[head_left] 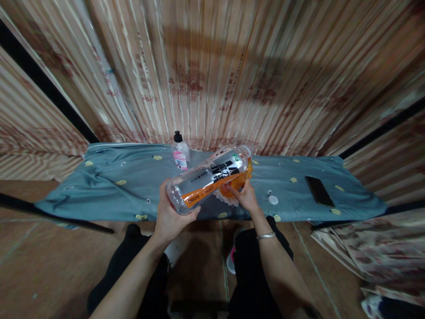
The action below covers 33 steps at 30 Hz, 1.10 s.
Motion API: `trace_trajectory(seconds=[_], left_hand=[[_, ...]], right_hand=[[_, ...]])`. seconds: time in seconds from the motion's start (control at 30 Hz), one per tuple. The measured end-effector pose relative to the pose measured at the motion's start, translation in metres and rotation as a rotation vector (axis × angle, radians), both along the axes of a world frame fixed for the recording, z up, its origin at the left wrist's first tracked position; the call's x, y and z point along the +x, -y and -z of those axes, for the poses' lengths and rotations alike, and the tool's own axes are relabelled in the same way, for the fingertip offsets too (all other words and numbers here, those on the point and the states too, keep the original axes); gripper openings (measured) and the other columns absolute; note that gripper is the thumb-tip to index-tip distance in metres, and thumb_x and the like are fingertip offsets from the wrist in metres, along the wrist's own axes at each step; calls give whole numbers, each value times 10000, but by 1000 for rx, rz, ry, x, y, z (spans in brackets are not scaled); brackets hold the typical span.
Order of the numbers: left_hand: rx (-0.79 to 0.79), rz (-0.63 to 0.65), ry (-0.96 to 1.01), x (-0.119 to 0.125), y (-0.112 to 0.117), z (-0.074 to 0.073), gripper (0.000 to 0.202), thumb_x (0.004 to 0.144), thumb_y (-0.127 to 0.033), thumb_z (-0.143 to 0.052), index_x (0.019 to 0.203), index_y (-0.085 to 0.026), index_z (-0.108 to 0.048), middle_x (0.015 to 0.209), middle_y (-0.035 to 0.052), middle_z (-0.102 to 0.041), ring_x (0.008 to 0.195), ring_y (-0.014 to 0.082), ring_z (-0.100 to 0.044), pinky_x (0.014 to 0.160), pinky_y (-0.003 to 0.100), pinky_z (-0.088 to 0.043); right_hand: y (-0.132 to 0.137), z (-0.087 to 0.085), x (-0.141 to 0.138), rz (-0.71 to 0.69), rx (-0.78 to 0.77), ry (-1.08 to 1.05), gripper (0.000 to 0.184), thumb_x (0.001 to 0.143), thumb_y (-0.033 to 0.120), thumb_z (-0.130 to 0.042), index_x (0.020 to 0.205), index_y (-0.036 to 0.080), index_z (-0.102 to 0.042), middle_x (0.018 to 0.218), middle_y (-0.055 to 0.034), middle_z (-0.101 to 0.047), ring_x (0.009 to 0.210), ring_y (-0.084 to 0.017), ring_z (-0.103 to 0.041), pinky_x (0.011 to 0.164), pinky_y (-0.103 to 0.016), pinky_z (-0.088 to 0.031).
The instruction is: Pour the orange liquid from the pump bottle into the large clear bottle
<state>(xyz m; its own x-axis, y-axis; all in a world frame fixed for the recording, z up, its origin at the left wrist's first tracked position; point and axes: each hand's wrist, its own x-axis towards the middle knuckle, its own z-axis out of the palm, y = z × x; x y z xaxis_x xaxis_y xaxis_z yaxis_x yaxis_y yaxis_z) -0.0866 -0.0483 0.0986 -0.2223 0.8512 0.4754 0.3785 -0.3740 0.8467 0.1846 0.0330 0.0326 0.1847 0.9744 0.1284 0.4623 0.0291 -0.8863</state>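
Note:
A large clear plastic bottle [202, 179] with an orange and black label is tilted, its neck pointing up to the right. My left hand [169, 212] is closed around its base end. At the neck end, my right hand [247, 195] grips an orange translucent object [244, 179], whose kind I cannot make out because the bottle covers part of it. Beneath that object shows a white frilled piece [227, 198]. To the right of my right hand, a round white cap [273, 200] lies on the cloth.
A blue-grey patterned cloth [113, 195] covers the narrow table. Behind the large bottle stands a clear bottle [180, 155] with a black cap and pink label. A dark phone [319, 191] lies at the right. Striped curtains [212, 88] hang behind, and black poles slant at both sides.

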Motion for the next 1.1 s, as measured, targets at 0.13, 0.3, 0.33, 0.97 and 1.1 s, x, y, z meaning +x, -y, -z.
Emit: trace_trajectory(seconds=[0.13, 0.3, 0.33, 0.97, 1.1], left_hand=[[-1, -5, 4, 0, 0, -1, 794, 613, -409, -865, 1289, -206, -500, 1170, 89, -697, 1073, 293, -729, 964, 454, -606], [-2, 3, 4, 0, 0, -1, 764, 621, -384, -859, 1277, -221, -503, 1176, 90, -689, 1064, 294, -733, 958, 465, -613], [-1, 0, 7, 0, 0, -1, 765, 616, -388, -862, 1273, -225, -506, 1173, 88, -688, 1058, 293, -734, 953, 465, -616], [-34, 3, 63, 3, 0, -2, 793, 588, -393, -867, 1263, -216, -491, 1152, 83, -703, 1040, 288, -741, 952, 462, -613], [-42, 7, 58, 2, 0, -2, 799, 596, -394, -866, 1276, -216, -487, 1153, 92, -710, 1029, 297, -747, 933, 471, -619]], right_hand=[[0, 0, -1, 9, 11, 3, 881, 642, 745, -791, 1281, 186, -556, 1219, -195, -773, 1136, -395, -745, 976, -524, -598], [-1, 2, 0, 17, 14, 28, 858, 632, 755, -792, 1247, 203, -560, 1187, -173, -781, 1082, -382, -756, 935, -520, -606], [-1, 2, 0, 19, 14, 34, 856, 629, 758, -791, 1241, 206, -561, 1179, -167, -782, 1068, -379, -757, 924, -519, -608], [0, -1, -1, 15, 13, 34, 871, 638, 766, -773, 1246, 183, -553, 1200, -201, -768, 1117, -414, -745, 954, -555, -602], [-1, 1, 0, 17, 18, 22, 868, 638, 770, -778, 1249, 196, -553, 1211, -191, -771, 1115, -409, -748, 956, -553, -602]])
